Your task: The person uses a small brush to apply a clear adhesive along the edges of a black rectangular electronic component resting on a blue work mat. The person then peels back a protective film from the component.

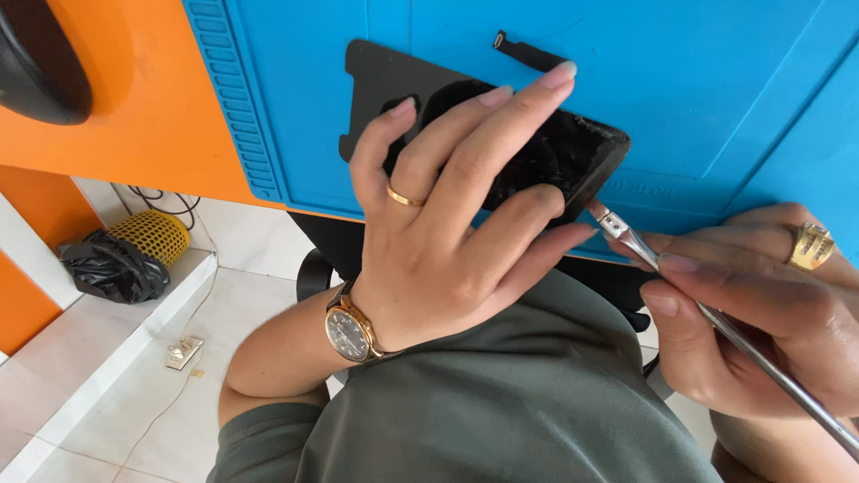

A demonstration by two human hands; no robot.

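L hand (438, 224) splayed flat, R hand (761, 304) prob pinching

The left hand (438, 233) presses flat on a black phone (573, 156) lying on a blue mat (698, 80). The right hand (761, 313) holds a thin metal tool (716, 317); its tip touches the phone's edge, just beside the left thumb.
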